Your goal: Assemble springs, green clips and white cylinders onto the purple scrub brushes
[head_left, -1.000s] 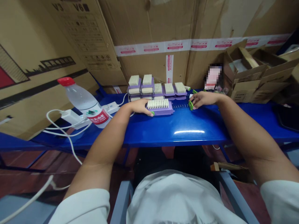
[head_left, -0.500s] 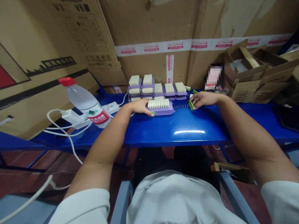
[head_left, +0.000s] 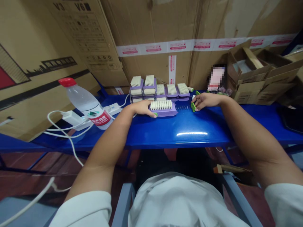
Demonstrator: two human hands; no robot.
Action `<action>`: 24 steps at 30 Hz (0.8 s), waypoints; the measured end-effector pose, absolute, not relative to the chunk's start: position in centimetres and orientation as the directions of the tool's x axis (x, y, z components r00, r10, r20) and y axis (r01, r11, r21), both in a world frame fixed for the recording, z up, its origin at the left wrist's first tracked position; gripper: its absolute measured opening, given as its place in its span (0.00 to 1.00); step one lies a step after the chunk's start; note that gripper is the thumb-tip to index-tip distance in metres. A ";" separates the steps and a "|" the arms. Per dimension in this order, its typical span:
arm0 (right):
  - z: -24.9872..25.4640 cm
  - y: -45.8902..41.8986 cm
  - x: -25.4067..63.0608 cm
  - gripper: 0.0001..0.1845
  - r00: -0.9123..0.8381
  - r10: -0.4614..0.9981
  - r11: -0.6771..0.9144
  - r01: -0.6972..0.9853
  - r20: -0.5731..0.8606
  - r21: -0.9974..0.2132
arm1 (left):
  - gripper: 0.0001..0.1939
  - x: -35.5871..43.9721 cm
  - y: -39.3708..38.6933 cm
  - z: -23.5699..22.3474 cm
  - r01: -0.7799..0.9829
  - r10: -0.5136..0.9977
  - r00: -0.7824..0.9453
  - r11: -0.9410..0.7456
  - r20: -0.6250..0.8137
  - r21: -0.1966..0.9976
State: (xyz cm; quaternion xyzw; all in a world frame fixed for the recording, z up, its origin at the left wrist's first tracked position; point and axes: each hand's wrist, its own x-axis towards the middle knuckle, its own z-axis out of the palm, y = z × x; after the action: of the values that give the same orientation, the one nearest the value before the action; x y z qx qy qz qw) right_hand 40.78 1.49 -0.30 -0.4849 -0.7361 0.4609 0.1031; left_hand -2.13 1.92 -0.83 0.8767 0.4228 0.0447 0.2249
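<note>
Head view: our left hand [head_left: 144,108] grips a purple block [head_left: 164,112] — our right hand [head_left: 208,100] pinches what looks like a green plate [head_left: 193,107].

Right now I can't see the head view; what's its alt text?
The left hand grips a purple block with cream ridges on a blue table; the right hand holds a green piece, with a row of tiny parts between. Behind are similar blocks; at left, a red-capped water bottle.
</note>
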 end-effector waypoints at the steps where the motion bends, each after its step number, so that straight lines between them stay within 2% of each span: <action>1: -0.3 1.5 40.8 0.36 -0.509 0.808 0.107 0.622 -0.296 -0.776 | 0.51 -2.1 1.9 -0.8 0.720 0.761 0.639 -0.542 -0.111 0.433; 8: -0.3 1.6 40.8 0.40 -0.507 0.804 0.120 0.651 -0.311 -0.750 | 0.53 -2.0 1.9 -0.9 0.726 0.766 0.634 -0.542 -0.107 0.423; 17: -0.2 1.6 40.7 0.36 -0.529 0.794 0.131 0.630 -0.300 -0.765 | 0.52 -2.0 1.9 -0.9 0.718 0.761 0.641 -0.548 -0.099 0.429; 24: -0.1 1.5 40.5 0.37 -0.516 0.803 0.122 0.632 -0.298 -0.765 | 0.52 -1.9 1.8 -0.8 0.725 0.765 0.635 -0.543 -0.107 0.423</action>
State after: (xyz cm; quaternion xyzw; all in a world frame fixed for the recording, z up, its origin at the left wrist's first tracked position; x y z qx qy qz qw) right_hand 40.48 1.51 -0.07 -0.4827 -0.7431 0.4538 0.0941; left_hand -1.88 1.77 -0.78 0.8772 0.4247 0.0450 0.2193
